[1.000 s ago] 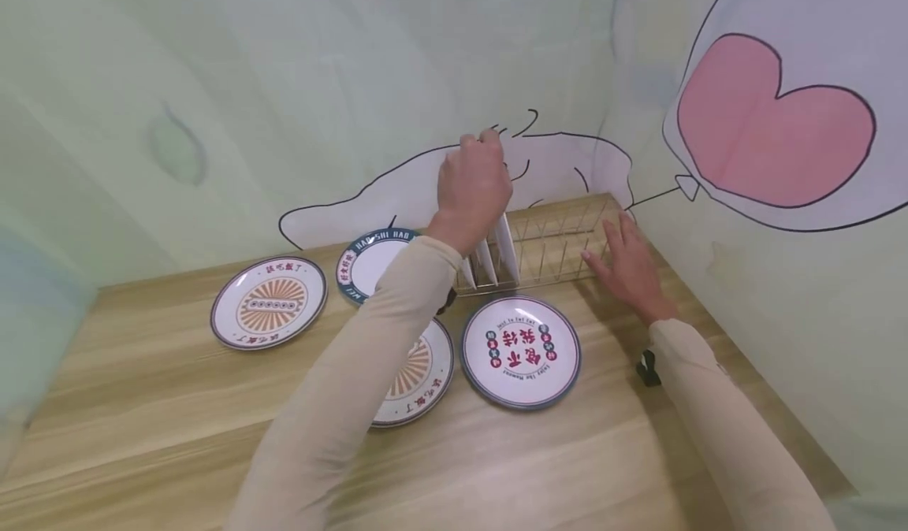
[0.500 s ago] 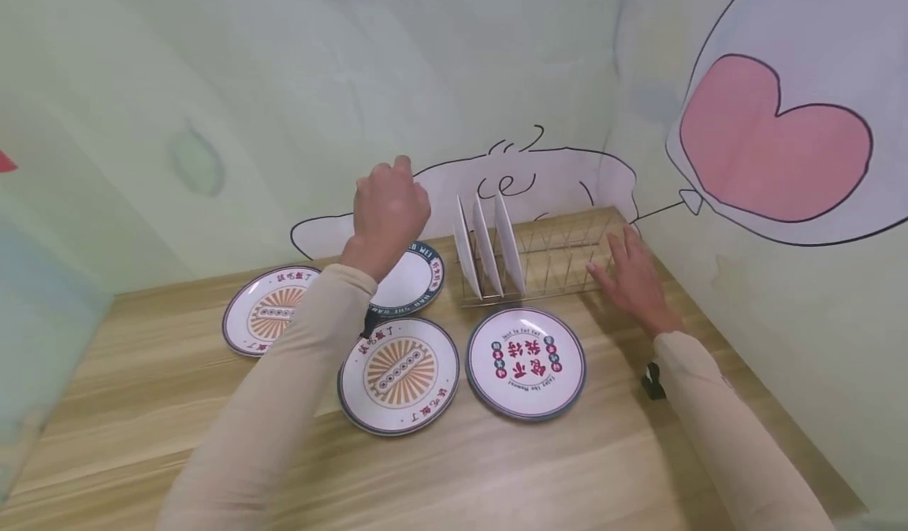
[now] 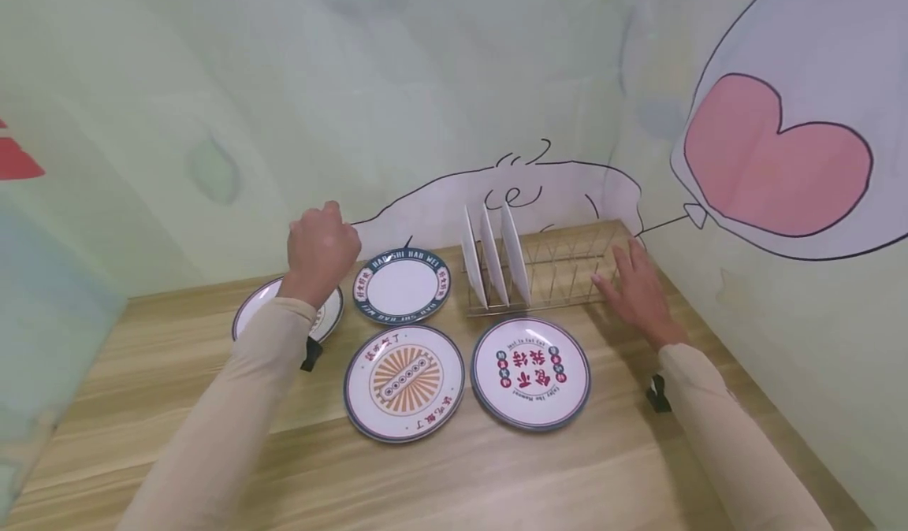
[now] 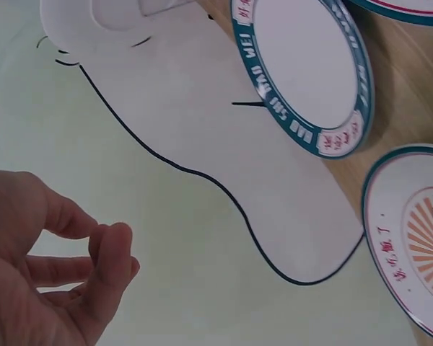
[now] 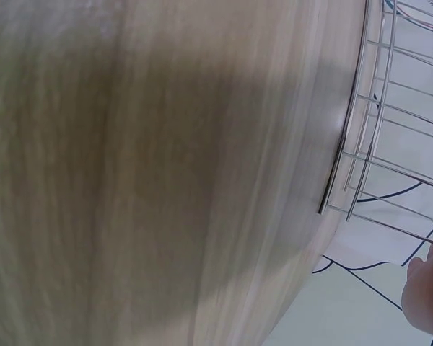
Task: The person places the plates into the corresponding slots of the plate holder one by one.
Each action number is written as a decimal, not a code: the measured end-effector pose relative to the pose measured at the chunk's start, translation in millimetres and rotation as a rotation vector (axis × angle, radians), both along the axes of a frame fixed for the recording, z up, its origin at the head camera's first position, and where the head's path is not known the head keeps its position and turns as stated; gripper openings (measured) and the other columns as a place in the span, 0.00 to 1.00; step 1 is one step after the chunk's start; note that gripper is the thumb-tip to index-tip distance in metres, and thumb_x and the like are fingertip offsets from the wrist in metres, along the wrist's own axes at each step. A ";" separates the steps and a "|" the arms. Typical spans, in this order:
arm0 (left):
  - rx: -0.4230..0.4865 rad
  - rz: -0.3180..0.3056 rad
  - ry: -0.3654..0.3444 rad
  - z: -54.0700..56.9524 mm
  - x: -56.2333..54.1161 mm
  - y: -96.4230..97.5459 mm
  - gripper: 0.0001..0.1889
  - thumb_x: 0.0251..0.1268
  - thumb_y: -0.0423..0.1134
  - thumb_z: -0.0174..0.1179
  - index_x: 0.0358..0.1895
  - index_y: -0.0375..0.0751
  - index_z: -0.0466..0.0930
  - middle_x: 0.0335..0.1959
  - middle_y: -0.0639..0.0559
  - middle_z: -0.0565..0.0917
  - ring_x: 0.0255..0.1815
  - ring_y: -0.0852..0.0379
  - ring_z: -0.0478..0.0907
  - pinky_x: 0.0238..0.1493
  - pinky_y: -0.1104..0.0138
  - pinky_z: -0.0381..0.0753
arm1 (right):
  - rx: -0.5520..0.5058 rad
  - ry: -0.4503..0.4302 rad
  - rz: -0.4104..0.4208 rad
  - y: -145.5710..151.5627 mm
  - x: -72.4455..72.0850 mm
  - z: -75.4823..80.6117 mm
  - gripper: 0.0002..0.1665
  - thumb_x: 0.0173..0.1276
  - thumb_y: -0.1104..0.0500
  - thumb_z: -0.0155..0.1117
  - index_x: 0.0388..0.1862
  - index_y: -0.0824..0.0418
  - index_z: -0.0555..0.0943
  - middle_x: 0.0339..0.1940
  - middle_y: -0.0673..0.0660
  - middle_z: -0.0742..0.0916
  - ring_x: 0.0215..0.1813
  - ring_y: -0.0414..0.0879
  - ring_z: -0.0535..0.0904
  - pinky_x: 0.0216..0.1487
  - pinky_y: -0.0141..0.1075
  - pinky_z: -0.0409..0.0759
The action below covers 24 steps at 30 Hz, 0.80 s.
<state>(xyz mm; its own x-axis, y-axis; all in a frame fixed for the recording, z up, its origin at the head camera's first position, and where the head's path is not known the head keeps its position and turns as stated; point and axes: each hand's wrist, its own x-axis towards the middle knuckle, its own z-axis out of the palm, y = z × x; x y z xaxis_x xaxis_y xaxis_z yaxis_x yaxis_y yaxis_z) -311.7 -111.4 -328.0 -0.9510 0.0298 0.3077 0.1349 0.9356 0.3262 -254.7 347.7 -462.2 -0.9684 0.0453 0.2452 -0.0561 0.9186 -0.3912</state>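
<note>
My left hand (image 3: pixel 321 251) hovers over the far-left plate (image 3: pixel 328 318), partly covering it. In the left wrist view its fingers (image 4: pixel 115 263) curl toward the thumb and hold nothing. My right hand (image 3: pixel 638 291) touches the right end of the wire plate rack (image 3: pixel 560 305), its fingers fairly straight. Three white plates (image 3: pixel 515 255) stand on edge in the rack's left slots. Just left of it lies a teal-rimmed plate (image 3: pixel 403 287). Closer to me are a sunburst-patterned plate (image 3: pixel 407 385) and a plate with red lettering (image 3: pixel 530 373).
The wooden table (image 3: pixel 298 476) meets a pale cloth wall (image 3: pixel 298 82) behind the rack. Another printed wall (image 3: pixel 780 318) rises close on the right. Each wrist carries a small black device (image 3: pixel 660 393).
My left hand has left the standing plates and moved left over the flat plates. The right hand stays at the rack's end. The view has shifted slightly.
</note>
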 end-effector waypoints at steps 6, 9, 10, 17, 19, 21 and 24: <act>-0.017 0.048 -0.089 -14.9 -1.9 -36.4 0.14 0.67 0.33 0.44 0.42 0.23 0.74 0.22 0.36 0.76 0.20 0.44 0.72 0.18 0.61 0.69 | -0.008 0.002 -0.001 -0.2 0.6 -0.9 0.45 0.76 0.43 0.53 0.78 0.70 0.54 0.82 0.72 0.46 0.80 0.73 0.46 0.77 0.67 0.47; -0.033 0.074 -0.117 -22.3 -4.3 -52.4 0.15 0.66 0.35 0.42 0.41 0.24 0.73 0.27 0.32 0.79 0.25 0.40 0.74 0.23 0.53 0.74 | -0.001 0.009 -0.002 -0.9 -0.3 -1.7 0.45 0.76 0.43 0.53 0.78 0.70 0.54 0.81 0.73 0.48 0.79 0.74 0.47 0.76 0.68 0.48; -0.038 0.082 -0.127 -24.7 -4.8 -57.0 0.15 0.65 0.35 0.42 0.40 0.25 0.74 0.28 0.31 0.79 0.26 0.39 0.75 0.24 0.51 0.75 | 0.001 0.014 0.000 -0.5 -0.4 -2.5 0.45 0.76 0.44 0.54 0.78 0.71 0.55 0.81 0.73 0.48 0.79 0.74 0.48 0.75 0.68 0.49; -0.076 0.144 -0.243 -45.3 -7.8 -88.2 0.11 0.63 0.36 0.45 0.32 0.31 0.72 0.26 0.36 0.77 0.28 0.39 0.74 0.27 0.50 0.74 | 0.011 0.046 0.012 -0.1 0.6 -5.0 0.43 0.75 0.47 0.57 0.75 0.73 0.57 0.79 0.77 0.51 0.77 0.77 0.50 0.73 0.70 0.52; -0.075 0.155 -0.269 -51.9 -7.4 -97.1 0.11 0.62 0.36 0.46 0.30 0.31 0.73 0.25 0.37 0.77 0.28 0.40 0.73 0.26 0.52 0.74 | 0.014 0.049 0.013 -0.6 1.4 -4.7 0.43 0.75 0.47 0.57 0.75 0.74 0.57 0.79 0.77 0.51 0.77 0.77 0.51 0.73 0.70 0.53; -0.081 0.165 -0.284 -58.1 -6.2 -106.0 0.11 0.62 0.36 0.48 0.29 0.31 0.74 0.24 0.38 0.77 0.28 0.41 0.73 0.25 0.54 0.73 | 0.015 0.051 0.012 -1.3 2.0 -3.8 0.43 0.75 0.47 0.57 0.75 0.74 0.57 0.79 0.77 0.52 0.77 0.77 0.51 0.73 0.70 0.53; -0.086 0.189 -0.324 -65.0 -3.7 -117.2 0.12 0.62 0.35 0.48 0.29 0.29 0.76 0.23 0.38 0.78 0.26 0.43 0.74 0.21 0.58 0.72 | 0.017 0.052 0.010 -1.7 2.2 -2.5 0.43 0.75 0.47 0.57 0.75 0.73 0.57 0.79 0.77 0.52 0.77 0.77 0.51 0.73 0.70 0.54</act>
